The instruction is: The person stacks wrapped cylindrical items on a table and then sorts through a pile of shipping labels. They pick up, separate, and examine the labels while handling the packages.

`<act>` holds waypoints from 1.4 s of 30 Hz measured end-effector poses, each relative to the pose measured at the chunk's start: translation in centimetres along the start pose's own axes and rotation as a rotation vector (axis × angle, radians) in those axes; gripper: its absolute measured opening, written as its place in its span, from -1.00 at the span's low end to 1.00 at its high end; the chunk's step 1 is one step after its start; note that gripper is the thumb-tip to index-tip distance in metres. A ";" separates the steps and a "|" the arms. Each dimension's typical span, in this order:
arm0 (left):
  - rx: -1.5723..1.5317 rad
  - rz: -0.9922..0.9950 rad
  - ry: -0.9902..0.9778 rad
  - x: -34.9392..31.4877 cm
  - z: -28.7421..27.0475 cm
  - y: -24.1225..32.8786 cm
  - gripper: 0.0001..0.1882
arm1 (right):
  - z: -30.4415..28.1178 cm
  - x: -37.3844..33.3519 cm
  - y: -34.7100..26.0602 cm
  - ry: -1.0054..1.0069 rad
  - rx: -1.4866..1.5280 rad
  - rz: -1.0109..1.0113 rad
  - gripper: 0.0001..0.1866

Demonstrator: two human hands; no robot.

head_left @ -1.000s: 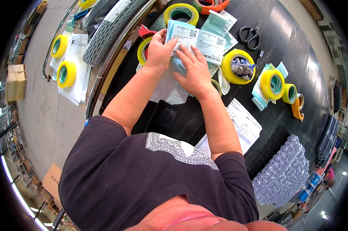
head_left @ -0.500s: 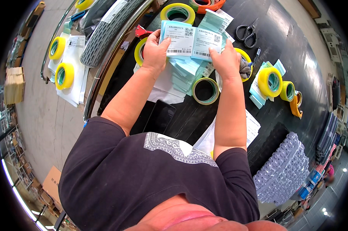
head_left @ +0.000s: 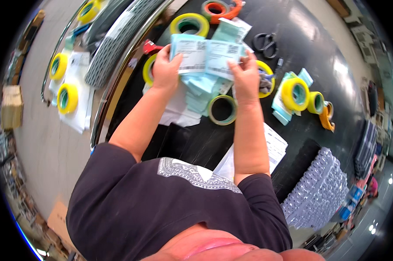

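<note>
A strip of pale blue backing paper with white printed labels (head_left: 191, 57) is stretched between my two hands above the black table. My left hand (head_left: 166, 73) pinches its left end, thumb on the front. At the right end, my right hand (head_left: 247, 80) grips the strip with thumb and fingers. Below the strip lies a loose pile of pale blue label sheets (head_left: 200, 90). A roll of tape (head_left: 211, 114) rests just left of my right wrist. Behind my right hand are a yellow tape roll (head_left: 272, 82) and a grey bundle (head_left: 264, 81). Blur softens the labels.
Scissors (head_left: 272, 51) and more tape rolls (head_left: 303, 101) lie to the right on the black table (head_left: 331, 65). White printed sheets (head_left: 274, 145) sit by my right forearm, near bubble wrap (head_left: 316, 191). A metal rail (head_left: 114, 82) runs along the left edge.
The whole view has shifted slightly, so the table's things appear farther left. Both hands keep their hold on the label strip, which has tilted a little.
</note>
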State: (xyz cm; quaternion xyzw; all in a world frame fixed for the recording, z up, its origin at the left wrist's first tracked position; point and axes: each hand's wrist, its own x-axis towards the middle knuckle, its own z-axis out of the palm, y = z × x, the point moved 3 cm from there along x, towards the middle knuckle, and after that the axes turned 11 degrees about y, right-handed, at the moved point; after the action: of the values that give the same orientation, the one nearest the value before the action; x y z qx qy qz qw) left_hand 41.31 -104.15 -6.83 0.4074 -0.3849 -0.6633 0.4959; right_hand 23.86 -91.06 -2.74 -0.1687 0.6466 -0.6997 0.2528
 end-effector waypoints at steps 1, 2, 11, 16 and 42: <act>-0.010 0.018 -0.039 0.5 -0.1 -0.3 -0.55 | -0.2 0.1 0.5 -0.007 0.007 0.002 -0.33; -0.059 -0.020 -0.039 0.3 0.4 -0.3 -0.55 | -0.4 0.3 1.2 -0.069 0.076 -0.019 -0.39; 0.092 -0.028 -0.056 2.1 -1.4 -1.4 -0.53 | 0.6 -1.4 1.5 -0.125 -0.326 -0.178 -0.43; 0.200 -0.019 -0.051 2.5 -1.7 -2.1 -0.52 | -0.2 -3.1 0.6 -0.052 -0.488 -0.150 -0.49; 0.261 0.033 -0.018 1.6 -0.6 -1.1 -0.52 | 1.3 -4.1 0.5 -0.048 -0.453 -0.102 -0.46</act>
State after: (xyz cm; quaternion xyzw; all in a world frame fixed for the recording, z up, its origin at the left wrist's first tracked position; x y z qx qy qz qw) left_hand 41.23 -105.57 -8.35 0.4564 -0.4789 -0.6029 0.4461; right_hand 28.02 -89.81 -2.71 -0.2701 0.7716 -0.5442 0.1883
